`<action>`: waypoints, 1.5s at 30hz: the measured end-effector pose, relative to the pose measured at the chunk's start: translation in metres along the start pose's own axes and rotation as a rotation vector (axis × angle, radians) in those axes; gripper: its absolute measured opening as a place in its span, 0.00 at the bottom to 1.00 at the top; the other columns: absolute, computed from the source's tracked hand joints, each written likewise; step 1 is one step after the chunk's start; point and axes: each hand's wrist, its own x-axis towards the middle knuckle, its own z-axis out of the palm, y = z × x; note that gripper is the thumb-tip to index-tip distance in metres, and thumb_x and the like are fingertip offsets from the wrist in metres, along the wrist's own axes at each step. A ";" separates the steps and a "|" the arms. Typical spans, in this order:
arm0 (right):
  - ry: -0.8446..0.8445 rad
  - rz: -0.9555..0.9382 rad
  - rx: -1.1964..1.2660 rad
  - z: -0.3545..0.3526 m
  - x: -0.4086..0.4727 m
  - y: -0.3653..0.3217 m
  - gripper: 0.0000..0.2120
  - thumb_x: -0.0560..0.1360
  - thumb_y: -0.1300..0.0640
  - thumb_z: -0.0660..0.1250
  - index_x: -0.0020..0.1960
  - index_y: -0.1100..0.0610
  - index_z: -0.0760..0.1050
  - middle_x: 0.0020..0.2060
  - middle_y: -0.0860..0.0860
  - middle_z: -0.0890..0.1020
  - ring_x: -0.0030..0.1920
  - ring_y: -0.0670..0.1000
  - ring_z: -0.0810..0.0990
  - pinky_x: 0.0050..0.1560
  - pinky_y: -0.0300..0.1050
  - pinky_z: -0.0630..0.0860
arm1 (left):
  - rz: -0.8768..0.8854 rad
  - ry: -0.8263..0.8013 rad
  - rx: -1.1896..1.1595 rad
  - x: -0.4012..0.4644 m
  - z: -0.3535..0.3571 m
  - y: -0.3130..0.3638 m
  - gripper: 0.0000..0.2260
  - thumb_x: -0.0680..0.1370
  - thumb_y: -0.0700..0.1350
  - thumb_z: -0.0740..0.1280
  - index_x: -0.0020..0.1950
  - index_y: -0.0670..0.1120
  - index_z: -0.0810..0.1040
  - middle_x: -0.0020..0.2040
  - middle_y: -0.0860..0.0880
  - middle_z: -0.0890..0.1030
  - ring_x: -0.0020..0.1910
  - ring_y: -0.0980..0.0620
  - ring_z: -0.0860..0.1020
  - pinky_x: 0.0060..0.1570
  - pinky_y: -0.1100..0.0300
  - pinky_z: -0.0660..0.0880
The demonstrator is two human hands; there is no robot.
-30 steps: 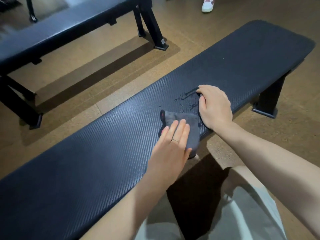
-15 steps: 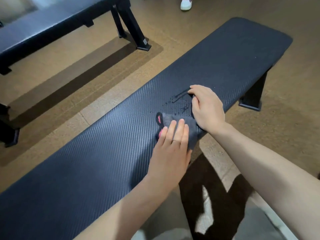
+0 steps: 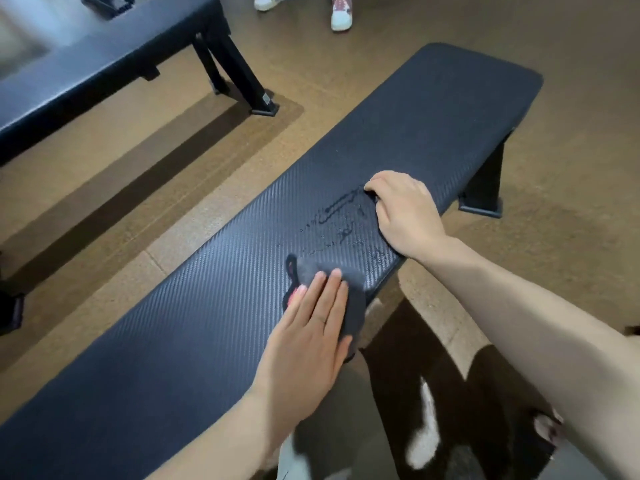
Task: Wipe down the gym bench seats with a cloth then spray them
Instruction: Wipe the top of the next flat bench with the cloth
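Observation:
A long black gym bench seat (image 3: 166, 327) with a woven texture runs diagonally across the head view. A dark grey cloth (image 3: 356, 306) with a red tag lies on its near edge. My left hand (image 3: 311, 334) presses flat on the cloth, fingers straight and together. My right hand (image 3: 405, 209) rests palm down on the seat further right, fingers curled, apart from the cloth, with nothing visible in it. Wet streaks and droplets (image 3: 336, 220) sit on the seat between the two hands. No spray bottle is in view.
A second black bench (image 3: 104, 64) stands at the upper left on the brown floor. Another person's shoes (image 3: 341, 13) are at the top edge. The near bench's black leg (image 3: 485, 188) stands at the right. My legs are below the bench edge.
The cloth under my left hand has slid left, away from my right hand, which had been touching its edge. More of the wet streaks now show between the hands.

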 end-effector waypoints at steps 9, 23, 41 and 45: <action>0.077 0.031 -0.041 -0.005 0.055 0.056 0.14 0.80 0.58 0.58 0.61 0.59 0.78 0.56 0.56 0.79 0.56 0.61 0.76 0.58 0.56 0.73 | -0.078 0.061 -0.178 0.136 -0.015 0.034 0.30 0.84 0.53 0.51 0.83 0.39 0.57 0.84 0.42 0.57 0.83 0.43 0.56 0.80 0.45 0.58; -0.044 -0.038 0.034 -0.013 0.048 0.068 0.18 0.79 0.58 0.54 0.65 0.60 0.75 0.60 0.55 0.77 0.65 0.58 0.73 0.73 0.55 0.65 | -0.432 -0.061 -0.033 0.070 -0.021 0.060 0.29 0.87 0.55 0.51 0.83 0.40 0.55 0.84 0.43 0.56 0.83 0.44 0.55 0.81 0.48 0.53; 0.015 -0.040 0.063 -0.006 0.051 0.073 0.20 0.78 0.57 0.54 0.65 0.59 0.77 0.60 0.55 0.77 0.65 0.58 0.73 0.72 0.56 0.66 | -0.622 -0.065 -0.253 0.109 -0.024 0.002 0.29 0.86 0.58 0.41 0.85 0.46 0.50 0.85 0.50 0.50 0.84 0.54 0.47 0.81 0.60 0.41; 0.109 -0.013 0.117 -0.003 0.049 0.073 0.20 0.78 0.58 0.53 0.63 0.59 0.78 0.58 0.55 0.78 0.63 0.58 0.75 0.70 0.55 0.69 | -0.757 -0.071 -0.294 0.144 -0.012 -0.052 0.28 0.88 0.55 0.46 0.85 0.42 0.51 0.85 0.46 0.50 0.84 0.49 0.48 0.81 0.58 0.42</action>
